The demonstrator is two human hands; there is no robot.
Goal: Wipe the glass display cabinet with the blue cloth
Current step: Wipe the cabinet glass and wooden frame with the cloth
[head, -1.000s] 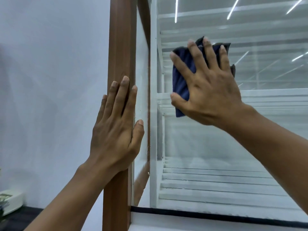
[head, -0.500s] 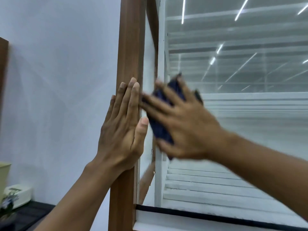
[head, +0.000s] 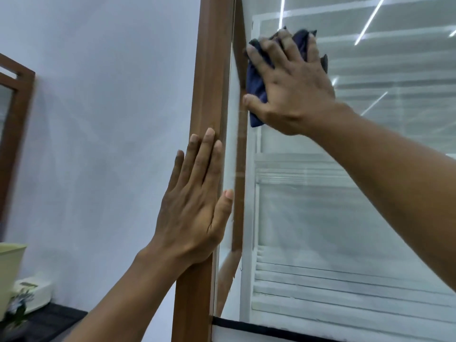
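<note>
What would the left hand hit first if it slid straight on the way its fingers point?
Probably nothing: the left hand lies flat on the wooden post, fingers pointing up it, and the post looks bare to the picture's top.

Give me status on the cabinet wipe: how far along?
Done: nothing clearly finished. In hand: right hand presses the blue cloth high on the glass beside the wooden frame; left hand lies flat on that frame. Left: the lower glass looks hazy and streaked.
</note>
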